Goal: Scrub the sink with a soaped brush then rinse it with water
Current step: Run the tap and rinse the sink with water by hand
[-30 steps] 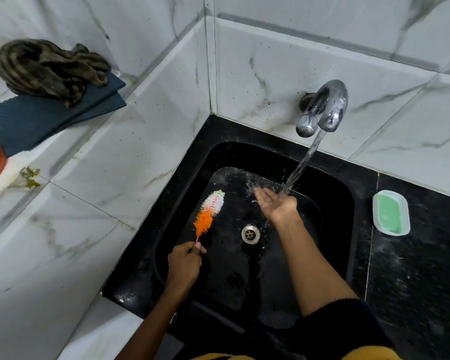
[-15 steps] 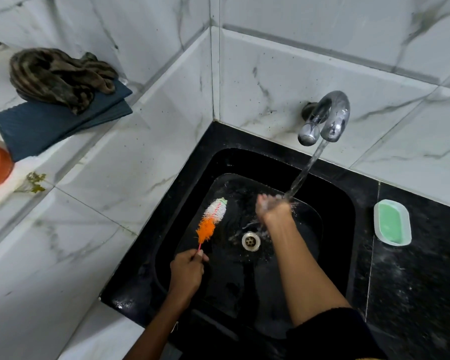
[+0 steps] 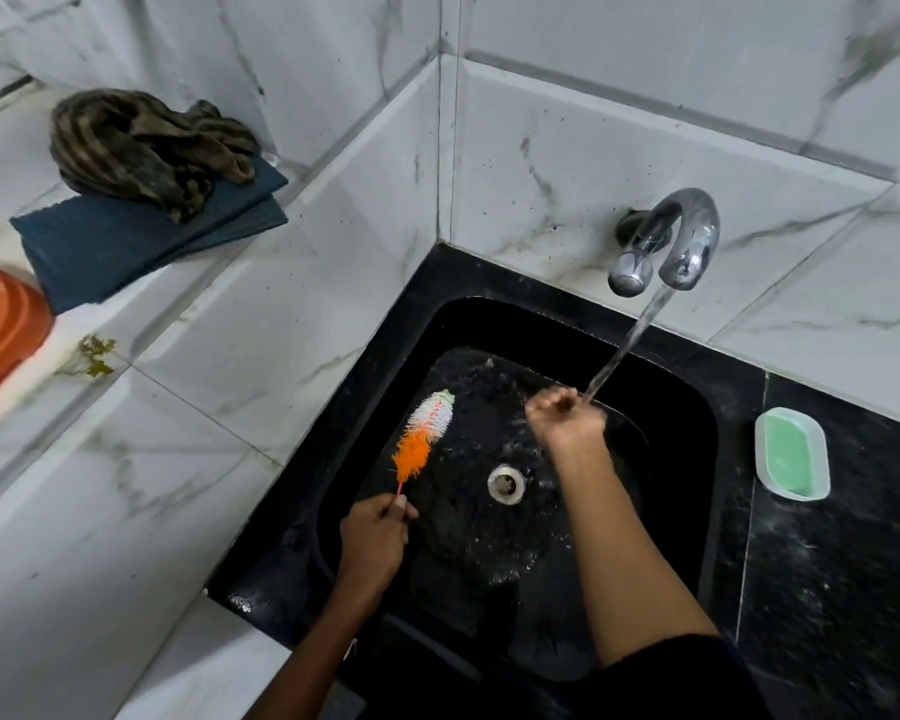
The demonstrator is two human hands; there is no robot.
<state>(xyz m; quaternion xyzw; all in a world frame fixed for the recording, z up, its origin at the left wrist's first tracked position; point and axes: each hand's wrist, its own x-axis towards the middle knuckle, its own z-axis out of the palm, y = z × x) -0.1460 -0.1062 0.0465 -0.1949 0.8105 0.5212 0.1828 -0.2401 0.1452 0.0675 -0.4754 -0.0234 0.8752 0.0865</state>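
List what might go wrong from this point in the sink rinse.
Water from the tap hits the curled right hand and may spray onto the soap dish. The left hand pinches only the thin end of the brush, so it might slip into the sink.

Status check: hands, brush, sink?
Left hand grips brush handle, bristles over sink. Right hand curled under running tap. Drain unobstructed.

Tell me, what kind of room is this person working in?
Probably a bathroom or wash area in a home. A black sink sits in a corner of marble-look wall tiles, a wall tap runs water, and a green soap bar lies in a dish beside the basin.
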